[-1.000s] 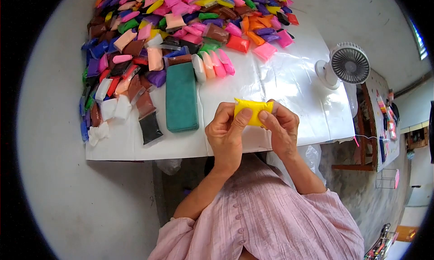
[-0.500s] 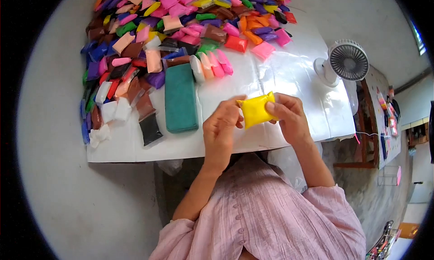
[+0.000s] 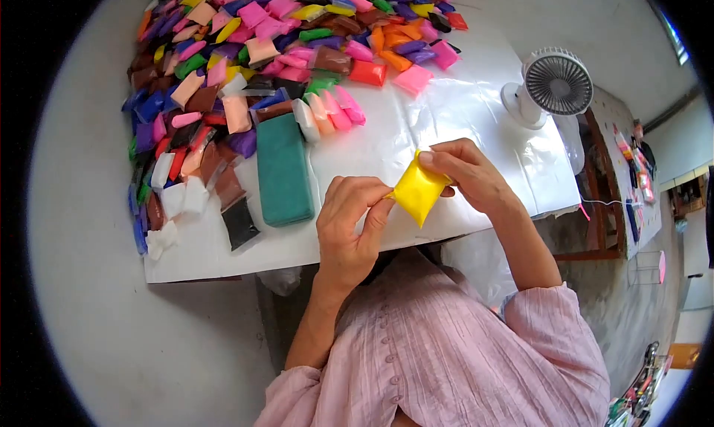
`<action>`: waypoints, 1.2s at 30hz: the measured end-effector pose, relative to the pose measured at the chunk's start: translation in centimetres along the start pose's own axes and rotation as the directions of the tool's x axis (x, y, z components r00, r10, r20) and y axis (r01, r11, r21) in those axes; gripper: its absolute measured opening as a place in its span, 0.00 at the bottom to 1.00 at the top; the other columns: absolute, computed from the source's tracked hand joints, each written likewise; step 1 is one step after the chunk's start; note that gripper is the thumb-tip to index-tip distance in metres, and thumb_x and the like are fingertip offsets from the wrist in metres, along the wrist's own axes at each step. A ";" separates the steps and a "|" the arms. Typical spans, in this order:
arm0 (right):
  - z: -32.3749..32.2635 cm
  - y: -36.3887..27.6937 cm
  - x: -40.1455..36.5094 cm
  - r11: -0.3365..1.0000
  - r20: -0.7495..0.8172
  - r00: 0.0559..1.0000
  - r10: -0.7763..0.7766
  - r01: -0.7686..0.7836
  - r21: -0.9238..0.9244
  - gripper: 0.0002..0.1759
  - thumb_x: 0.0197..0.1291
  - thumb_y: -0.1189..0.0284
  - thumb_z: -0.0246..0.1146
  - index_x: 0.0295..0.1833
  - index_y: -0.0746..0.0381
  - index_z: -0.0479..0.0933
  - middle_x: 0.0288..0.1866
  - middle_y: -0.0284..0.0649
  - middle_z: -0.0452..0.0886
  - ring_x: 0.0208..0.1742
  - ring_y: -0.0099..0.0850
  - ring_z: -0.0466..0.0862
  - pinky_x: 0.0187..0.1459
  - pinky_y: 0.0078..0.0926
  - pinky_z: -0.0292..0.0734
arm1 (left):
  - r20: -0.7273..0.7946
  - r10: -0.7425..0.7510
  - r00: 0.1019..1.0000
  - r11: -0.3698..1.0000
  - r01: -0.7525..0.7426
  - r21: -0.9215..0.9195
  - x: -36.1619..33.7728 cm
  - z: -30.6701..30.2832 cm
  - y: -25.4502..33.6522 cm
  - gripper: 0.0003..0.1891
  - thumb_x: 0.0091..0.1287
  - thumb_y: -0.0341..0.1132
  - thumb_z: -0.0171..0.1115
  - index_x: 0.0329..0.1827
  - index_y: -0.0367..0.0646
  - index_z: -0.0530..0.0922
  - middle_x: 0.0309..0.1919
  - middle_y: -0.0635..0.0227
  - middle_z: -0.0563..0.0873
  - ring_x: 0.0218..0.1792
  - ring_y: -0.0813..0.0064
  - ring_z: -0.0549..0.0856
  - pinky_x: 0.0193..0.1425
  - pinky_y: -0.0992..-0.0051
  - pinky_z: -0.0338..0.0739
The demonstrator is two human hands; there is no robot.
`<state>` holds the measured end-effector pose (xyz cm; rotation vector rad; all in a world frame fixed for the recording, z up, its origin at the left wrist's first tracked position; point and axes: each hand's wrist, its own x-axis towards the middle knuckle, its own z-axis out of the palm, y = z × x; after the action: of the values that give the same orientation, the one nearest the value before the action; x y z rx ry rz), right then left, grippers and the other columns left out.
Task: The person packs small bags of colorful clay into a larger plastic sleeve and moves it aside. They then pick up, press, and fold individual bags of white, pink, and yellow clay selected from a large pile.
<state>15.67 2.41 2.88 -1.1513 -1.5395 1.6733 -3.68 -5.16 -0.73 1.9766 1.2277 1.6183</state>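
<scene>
A plump yellow packet [image 3: 421,192] in shiny clear wrap is held between my two hands, above the near edge of the table. My left hand [image 3: 348,222] pinches its left corner between thumb and fingers. At the top right, my right hand [image 3: 470,176] grips the packet, thumb on top and fingers partly hidden behind it. The packet is turned so that one corner points down toward me. Left of my hands lies a teal rectangular block [image 3: 285,170]. Beyond that, a short row of white, peach and pink packets [image 3: 338,109] leans together.
A large heap of multicoloured packets [image 3: 279,37] covers the far and left parts of the white-covered table [image 3: 416,122]. A black packet [image 3: 239,224] and crumpled white tissue [image 3: 162,240] lie near the left edge. At the right stands a small white fan [image 3: 556,83].
The yellow packet has been turned from lying nearly level to a diamond angle. My left hand has shifted slightly left and now pinches its corner. The view has shifted a little.
</scene>
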 end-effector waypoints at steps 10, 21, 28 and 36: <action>-1.0 0.5 -0.1 0.986 0.022 0.998 0.060 -0.063 0.153 0.17 0.68 0.61 0.61 0.51 0.65 0.79 0.26 0.31 0.77 0.24 0.16 0.72 0.25 0.14 0.65 | -0.057 0.023 0.998 0.998 -0.020 0.064 0.0 0.5 0.4 0.02 0.63 0.22 0.62 0.37 0.34 0.79 0.37 0.61 0.84 0.38 0.65 0.81 0.46 0.71 0.74; -0.4 2.1 0.1 0.977 -0.048 0.996 0.077 -0.066 0.200 0.14 0.68 0.66 0.62 0.54 0.63 0.78 0.28 0.31 0.78 0.22 0.16 0.71 0.23 0.14 0.65 | -0.060 -0.013 0.998 0.998 0.016 0.056 -0.5 1.4 0.3 0.03 0.62 0.21 0.62 0.38 0.33 0.80 0.39 0.59 0.85 0.39 0.65 0.81 0.47 0.70 0.76; 0.1 3.1 0.4 0.976 -0.127 0.987 -0.098 0.121 0.183 0.11 0.68 0.70 0.63 0.52 0.63 0.77 0.28 0.32 0.79 0.23 0.17 0.72 0.24 0.15 0.65 | -0.015 0.016 1.000 0.999 -0.016 0.037 -0.6 1.5 0.2 0.03 0.63 0.21 0.62 0.38 0.32 0.80 0.38 0.59 0.85 0.37 0.64 0.81 0.45 0.70 0.76; -0.2 3.4 -2.0 0.639 -0.151 0.787 -0.598 0.354 -0.683 0.09 0.64 0.70 0.65 0.41 0.66 0.77 0.26 0.44 0.80 0.24 0.37 0.79 0.28 0.32 0.73 | -0.075 -0.013 0.997 0.995 0.020 0.097 -0.8 2.0 -0.9 0.03 0.63 0.22 0.62 0.38 0.33 0.79 0.34 0.60 0.84 0.35 0.65 0.80 0.43 0.70 0.75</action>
<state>17.23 0.24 0.00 -1.1174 -1.9823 0.5269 -2.26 -4.66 -2.48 1.9741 1.3722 1.6674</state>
